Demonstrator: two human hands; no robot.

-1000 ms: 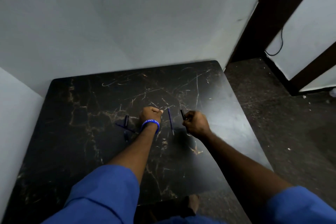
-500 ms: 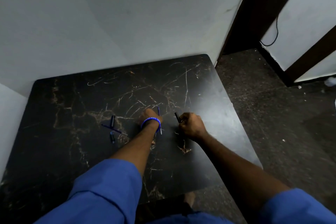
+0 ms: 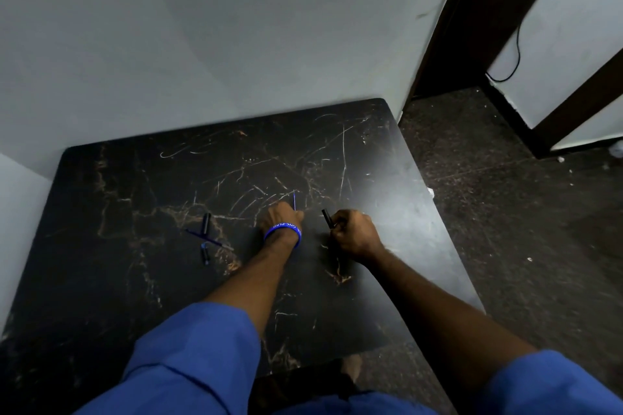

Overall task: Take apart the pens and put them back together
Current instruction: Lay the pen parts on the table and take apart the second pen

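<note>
My left hand (image 3: 278, 216), with a blue wristband, is closed on a thin blue ink refill (image 3: 294, 200) whose tip sticks out beyond the fingers. My right hand (image 3: 350, 231) is closed on a black pen barrel (image 3: 327, 218), its end pointing up and left. The two hands rest on the black marble-patterned table (image 3: 135, 280), a short gap apart. To the left lie loose pen parts: a black cap or barrel piece (image 3: 205, 223), another thin blue refill (image 3: 207, 241) lying crosswise, and a small black piece (image 3: 204, 254).
The table stands in a corner with grey walls behind and to its left. Its right edge drops to a dark speckled floor (image 3: 505, 212). A dark door frame (image 3: 472, 10) and a hanging cable (image 3: 512, 64) are at the upper right.
My left hand has picked up the blue refill that lay between the hands; only its tip now shows past the fingers. My right hand keeps its hold on the barrel. The camera view shifted.
</note>
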